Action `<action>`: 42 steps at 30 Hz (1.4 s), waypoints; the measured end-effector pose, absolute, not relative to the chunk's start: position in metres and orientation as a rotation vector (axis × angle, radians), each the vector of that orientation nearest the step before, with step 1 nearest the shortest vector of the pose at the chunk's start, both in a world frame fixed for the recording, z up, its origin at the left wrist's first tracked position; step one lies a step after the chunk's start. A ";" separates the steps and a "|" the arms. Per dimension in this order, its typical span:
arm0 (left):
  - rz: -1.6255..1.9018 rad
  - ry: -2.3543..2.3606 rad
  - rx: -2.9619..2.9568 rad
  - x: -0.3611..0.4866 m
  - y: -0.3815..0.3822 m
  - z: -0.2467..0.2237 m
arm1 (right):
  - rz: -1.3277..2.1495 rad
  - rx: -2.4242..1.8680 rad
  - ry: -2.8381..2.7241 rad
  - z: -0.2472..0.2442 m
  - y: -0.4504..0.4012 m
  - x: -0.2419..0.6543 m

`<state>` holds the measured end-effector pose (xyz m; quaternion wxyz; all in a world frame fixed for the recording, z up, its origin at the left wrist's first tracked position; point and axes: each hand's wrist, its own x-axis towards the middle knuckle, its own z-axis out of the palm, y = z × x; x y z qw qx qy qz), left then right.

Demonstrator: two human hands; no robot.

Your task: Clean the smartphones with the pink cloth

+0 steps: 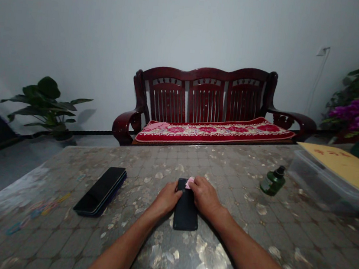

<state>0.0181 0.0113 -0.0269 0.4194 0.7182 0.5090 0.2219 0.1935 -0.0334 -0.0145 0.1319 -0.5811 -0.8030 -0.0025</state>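
Observation:
A black phone (187, 212) lies on the patterned tabletop, its long side pointing away from me. My left hand (168, 197) grips its upper left edge, thumb on the surface. In my right hand (203, 195) a small pink cloth (189, 182) is pinched, pressed on the phone's far end. Left of my hands, a stack of phones (101, 191) rests on the table, the top one with a dark screen. A green bottle (272, 181) with a black top stands to the right.
A clear plastic box (321, 180) with a yellow paper (348, 168) on top is at the right. Colourful loops (41, 211) lie at the left. Beyond the table (144, 158) are a wooden bench (205, 96) and plants.

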 end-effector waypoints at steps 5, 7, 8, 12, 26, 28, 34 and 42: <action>0.474 1.385 1.996 0.019 0.004 -0.022 | 0.028 -1.698 -2.329 -0.014 -0.033 0.192; 0.410 1.436 2.066 0.020 0.000 -0.016 | 0.037 -1.699 -2.327 -0.014 -0.033 0.192; 0.374 1.453 2.099 0.020 -0.001 -0.013 | 0.036 -1.698 -2.326 -0.013 -0.033 0.193; 0.286 1.469 2.177 0.022 -0.005 -0.004 | 0.028 -1.691 -2.336 -0.012 -0.033 0.193; 0.363 1.591 2.088 0.029 -0.008 0.004 | 0.013 -1.656 -2.275 -0.019 -0.031 0.197; 0.336 1.598 2.112 0.030 -0.007 0.006 | 0.024 -1.654 -2.256 -0.021 -0.030 0.198; 0.299 1.598 2.136 0.032 -0.009 0.012 | 0.047 -1.658 -2.246 -0.020 -0.029 0.198; 0.324 1.618 2.122 0.031 -0.014 0.005 | 0.041 -1.637 -2.229 -0.023 -0.028 0.200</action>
